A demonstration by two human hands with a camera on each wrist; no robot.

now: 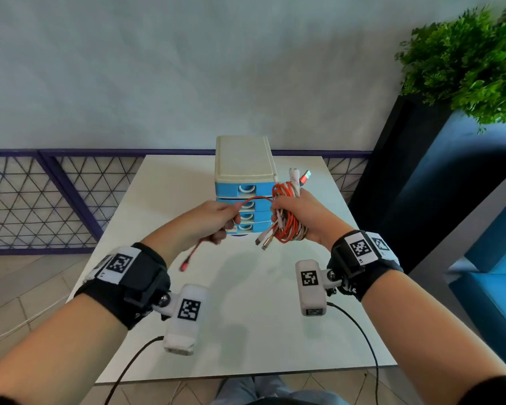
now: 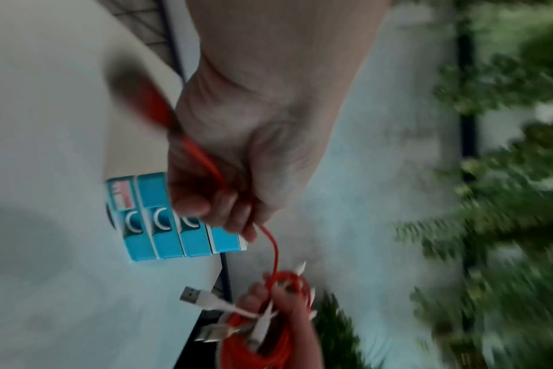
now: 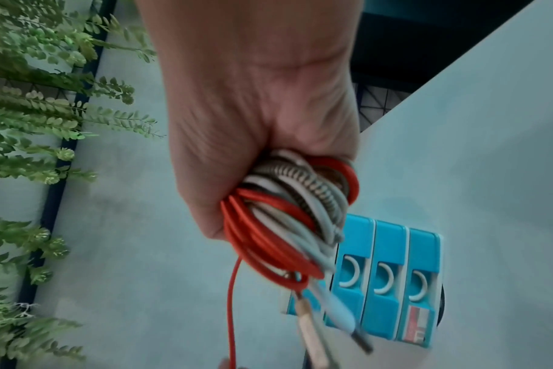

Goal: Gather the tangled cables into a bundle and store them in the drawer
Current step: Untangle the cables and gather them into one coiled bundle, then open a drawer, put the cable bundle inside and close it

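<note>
Right hand (image 1: 297, 213) grips cable bundle (image 1: 287, 226); left hand (image 1: 214, 219) pinches its red cable (image 1: 253, 201).

Drawer unit (image 1: 245, 171) at table's (image 1: 164, 200) far middle. Cable bundle (image 1: 287, 226) held above table before it, right; loose cable end (image 1: 192, 257) left. Plant (image 1: 468, 62) far right.

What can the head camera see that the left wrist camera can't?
Only the head view shows the cream top of the drawer unit, the whole table, both wrist cameras, and the red plug dangling below the left hand. Only the left wrist view shows the left hand's palm side, with its fingers curled round the red cable. Both show the blue drawers, all closed, and the right hand holding the cable bundle.
</note>
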